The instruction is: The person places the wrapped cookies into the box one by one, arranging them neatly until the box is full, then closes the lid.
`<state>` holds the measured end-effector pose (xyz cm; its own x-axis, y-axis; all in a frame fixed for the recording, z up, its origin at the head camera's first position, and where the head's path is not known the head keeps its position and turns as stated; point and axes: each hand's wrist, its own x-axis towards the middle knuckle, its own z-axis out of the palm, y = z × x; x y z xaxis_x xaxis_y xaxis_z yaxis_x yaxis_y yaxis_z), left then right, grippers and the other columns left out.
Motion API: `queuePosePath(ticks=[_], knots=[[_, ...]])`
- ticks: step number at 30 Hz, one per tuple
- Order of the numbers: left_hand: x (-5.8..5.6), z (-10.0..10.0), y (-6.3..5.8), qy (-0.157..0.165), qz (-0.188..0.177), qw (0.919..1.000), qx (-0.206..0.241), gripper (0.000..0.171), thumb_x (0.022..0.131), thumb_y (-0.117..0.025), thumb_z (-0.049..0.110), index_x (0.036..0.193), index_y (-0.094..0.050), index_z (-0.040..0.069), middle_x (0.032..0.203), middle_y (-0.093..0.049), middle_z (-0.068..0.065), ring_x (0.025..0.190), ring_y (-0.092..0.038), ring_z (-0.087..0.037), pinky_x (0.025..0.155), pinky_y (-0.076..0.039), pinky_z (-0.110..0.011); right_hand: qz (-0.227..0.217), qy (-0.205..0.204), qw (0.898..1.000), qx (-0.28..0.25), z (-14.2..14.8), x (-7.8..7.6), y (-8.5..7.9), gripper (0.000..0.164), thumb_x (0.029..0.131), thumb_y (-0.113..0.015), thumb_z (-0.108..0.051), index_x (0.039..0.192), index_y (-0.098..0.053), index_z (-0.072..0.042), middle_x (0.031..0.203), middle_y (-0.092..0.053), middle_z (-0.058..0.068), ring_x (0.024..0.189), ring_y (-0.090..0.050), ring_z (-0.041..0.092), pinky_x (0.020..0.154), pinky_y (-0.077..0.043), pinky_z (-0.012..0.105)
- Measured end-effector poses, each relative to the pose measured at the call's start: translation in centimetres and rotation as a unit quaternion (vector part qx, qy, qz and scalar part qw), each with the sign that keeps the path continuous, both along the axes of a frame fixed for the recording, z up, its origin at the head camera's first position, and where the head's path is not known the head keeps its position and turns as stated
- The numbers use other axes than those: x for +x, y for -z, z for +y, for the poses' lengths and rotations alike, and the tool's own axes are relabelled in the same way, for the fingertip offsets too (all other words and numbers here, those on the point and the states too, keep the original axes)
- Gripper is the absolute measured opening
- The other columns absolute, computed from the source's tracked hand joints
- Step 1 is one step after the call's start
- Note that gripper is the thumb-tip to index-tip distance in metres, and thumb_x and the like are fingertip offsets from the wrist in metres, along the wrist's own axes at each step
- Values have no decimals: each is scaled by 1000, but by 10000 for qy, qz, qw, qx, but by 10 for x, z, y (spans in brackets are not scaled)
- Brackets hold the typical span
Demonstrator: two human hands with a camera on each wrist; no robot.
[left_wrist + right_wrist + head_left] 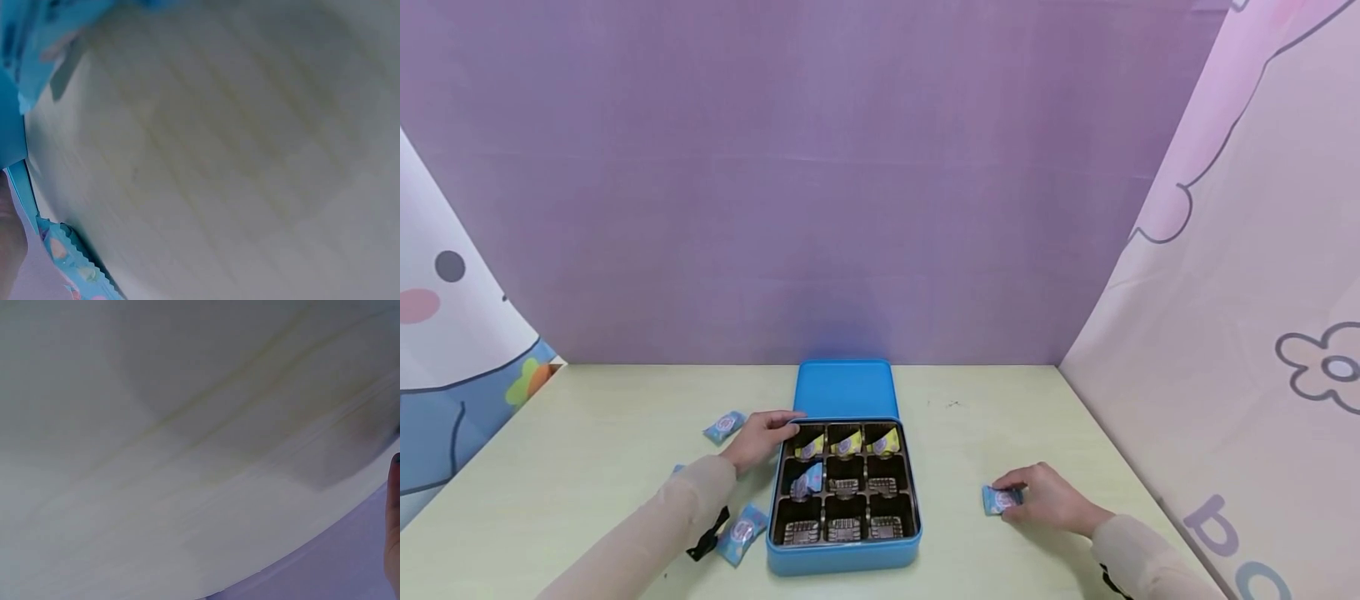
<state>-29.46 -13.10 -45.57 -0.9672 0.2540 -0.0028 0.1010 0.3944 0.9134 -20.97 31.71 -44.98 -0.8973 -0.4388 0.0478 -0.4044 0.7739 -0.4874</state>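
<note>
A blue tin box (844, 560) stands in the middle of the table, its brown divided tray facing up. Yellow wrapped candies (847, 443) lie in the three back compartments; a blue wrapped candy (807, 481) sits in the middle row's left one. My left hand (760, 440) holds the box's back left corner, thumb at the rim. Out to the right, my right hand (1047, 502) pinches another blue candy packet (999, 500) between thumb and fingers, low over the table. The right wrist view catches only a finger (392, 519) at its edge.
The blue lid (846, 390) lies behind the box. Left of the box are loose blue candies, one near the back (725, 427) and one near the front (742, 534); another is mostly hidden by the left sleeve (655, 525). A purple backdrop (820, 183) rises behind the table.
</note>
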Motion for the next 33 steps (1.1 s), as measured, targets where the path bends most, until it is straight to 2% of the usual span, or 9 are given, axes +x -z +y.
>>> queuePosePath(ticks=[10,33], knots=[[-1,1,0,-24,-17,10000,-40,32,94,-52,17,124,-58,7,131,-50,-18,120,-48,-35,95,-45,-47,-26,-19,10000,-21,-7,-2,-1,33,67,-81,-22,97,-72,-11,95,-71,2,84,-61,7,71,-51,22],[0,3,-1,-114,-63,9999,-22,31,93,-53,15,122,-60,7,131,-51,-17,120,-48,-35,96,-44,-47,262,-236,9993,-76,-15,-13,-11,34,67,-81,-21,97,-72,-9,94,-71,2,82,-62,6,68,-51,22]])
